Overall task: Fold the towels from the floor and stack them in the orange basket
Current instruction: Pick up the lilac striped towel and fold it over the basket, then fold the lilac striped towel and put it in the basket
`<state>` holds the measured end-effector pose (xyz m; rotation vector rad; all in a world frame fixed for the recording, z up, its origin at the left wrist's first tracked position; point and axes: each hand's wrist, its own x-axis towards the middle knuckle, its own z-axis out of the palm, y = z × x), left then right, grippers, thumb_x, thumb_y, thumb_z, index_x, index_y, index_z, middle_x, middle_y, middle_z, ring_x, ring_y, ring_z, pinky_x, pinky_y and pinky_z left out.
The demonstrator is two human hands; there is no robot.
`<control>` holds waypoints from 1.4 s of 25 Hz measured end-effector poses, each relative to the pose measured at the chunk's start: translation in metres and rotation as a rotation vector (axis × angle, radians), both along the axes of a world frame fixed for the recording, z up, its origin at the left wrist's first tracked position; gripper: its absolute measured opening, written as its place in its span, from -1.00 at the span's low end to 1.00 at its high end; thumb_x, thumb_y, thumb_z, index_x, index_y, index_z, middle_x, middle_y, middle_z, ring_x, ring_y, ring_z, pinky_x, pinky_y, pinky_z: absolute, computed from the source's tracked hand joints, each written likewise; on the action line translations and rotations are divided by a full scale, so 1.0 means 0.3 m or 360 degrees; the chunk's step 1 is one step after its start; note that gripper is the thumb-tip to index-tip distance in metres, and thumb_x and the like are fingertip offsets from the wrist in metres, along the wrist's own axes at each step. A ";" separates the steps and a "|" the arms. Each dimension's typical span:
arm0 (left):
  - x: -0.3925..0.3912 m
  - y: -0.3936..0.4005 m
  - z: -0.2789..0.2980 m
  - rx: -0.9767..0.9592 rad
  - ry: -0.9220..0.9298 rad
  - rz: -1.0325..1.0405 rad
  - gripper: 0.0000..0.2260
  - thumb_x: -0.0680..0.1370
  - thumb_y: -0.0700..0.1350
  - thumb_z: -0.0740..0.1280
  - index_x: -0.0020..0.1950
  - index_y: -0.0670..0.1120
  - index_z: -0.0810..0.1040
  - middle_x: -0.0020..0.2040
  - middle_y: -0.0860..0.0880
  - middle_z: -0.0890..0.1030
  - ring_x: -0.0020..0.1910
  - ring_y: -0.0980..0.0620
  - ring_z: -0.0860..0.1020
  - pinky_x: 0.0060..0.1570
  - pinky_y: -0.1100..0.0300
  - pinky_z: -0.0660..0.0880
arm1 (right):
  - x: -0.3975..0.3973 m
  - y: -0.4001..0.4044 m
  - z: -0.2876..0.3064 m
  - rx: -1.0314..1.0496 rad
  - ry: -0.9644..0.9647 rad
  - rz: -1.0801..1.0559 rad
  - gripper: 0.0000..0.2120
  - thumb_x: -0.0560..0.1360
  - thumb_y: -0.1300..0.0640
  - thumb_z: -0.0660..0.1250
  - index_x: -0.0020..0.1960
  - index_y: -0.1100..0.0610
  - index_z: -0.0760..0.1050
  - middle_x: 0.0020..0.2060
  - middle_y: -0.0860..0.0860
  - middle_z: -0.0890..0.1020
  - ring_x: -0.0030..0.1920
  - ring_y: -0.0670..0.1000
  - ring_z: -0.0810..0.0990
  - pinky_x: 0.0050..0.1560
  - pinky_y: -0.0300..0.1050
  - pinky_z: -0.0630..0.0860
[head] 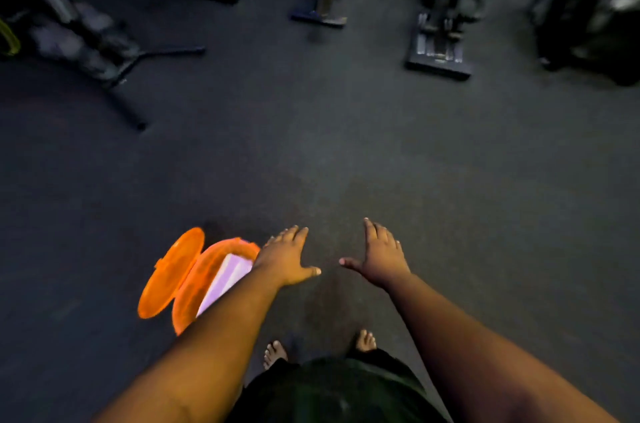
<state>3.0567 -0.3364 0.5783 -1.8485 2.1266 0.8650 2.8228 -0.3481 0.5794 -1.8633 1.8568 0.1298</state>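
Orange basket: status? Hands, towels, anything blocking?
Left hand and right hand open, empty. Orange basket on floor, lid open, pale towel inside. No loose towels visible; nothing blocking.

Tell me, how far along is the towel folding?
Nearly done, it seems: a pale folded towel already lies in the orange basket, its lid open. Both the left hand and right hand are open and empty. No towels show on the floor.

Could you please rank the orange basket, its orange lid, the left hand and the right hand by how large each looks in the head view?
1. orange basket, partly hidden by the left forearm
2. orange lid, close behind
3. left hand and right hand, alike and nearer the camera
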 end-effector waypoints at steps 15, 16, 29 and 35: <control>-1.870 0.349 0.374 -0.0330 0.0169 -0.1365 -0.04 0.49 0.42 0.32 0.69 0.02 -0.05 0.69 -0.04 0.02 0.65 -0.08 0.10 0.59 -0.05 0.13 | -1.577 0.911 0.280 -0.0369 -0.0011 -0.1351 0.17 0.38 -0.48 0.36 0.67 0.08 -0.15 0.66 0.07 0.02 0.65 0.09 -0.03 0.61 0.22 0.05; -1.958 0.376 0.385 -0.0341 0.0166 -0.1431 -0.04 0.49 0.42 0.32 0.69 0.02 -0.05 0.69 -0.04 0.02 0.65 -0.07 0.10 0.60 -0.05 0.13 | -1.640 0.951 0.291 -0.0375 -0.0002 -0.1380 0.17 0.38 -0.48 0.36 0.67 0.08 -0.14 0.66 0.06 0.02 0.65 0.09 -0.03 0.61 0.22 0.05; -3.157 0.368 0.388 -0.0350 0.0301 -0.1939 -0.04 0.49 0.42 0.32 0.69 0.03 -0.05 0.69 -0.03 0.04 0.66 -0.06 0.07 0.58 -0.06 0.17 | -2.639 1.097 0.337 -0.0407 0.0090 -0.1937 0.11 0.40 -0.45 0.38 0.67 0.02 -0.10 0.65 0.07 0.05 0.65 0.12 0.00 0.60 0.26 0.08; -3.631 0.268 0.416 -0.0289 0.0238 -0.2037 -0.04 0.50 0.42 0.32 0.69 0.04 -0.07 0.69 -0.03 0.03 0.66 -0.06 0.07 0.58 -0.07 0.18 | -3.072 1.020 0.379 -0.0404 0.0075 -0.2079 0.10 0.40 -0.44 0.38 0.67 0.01 -0.09 0.65 0.06 0.06 0.65 0.11 0.01 0.60 0.26 0.08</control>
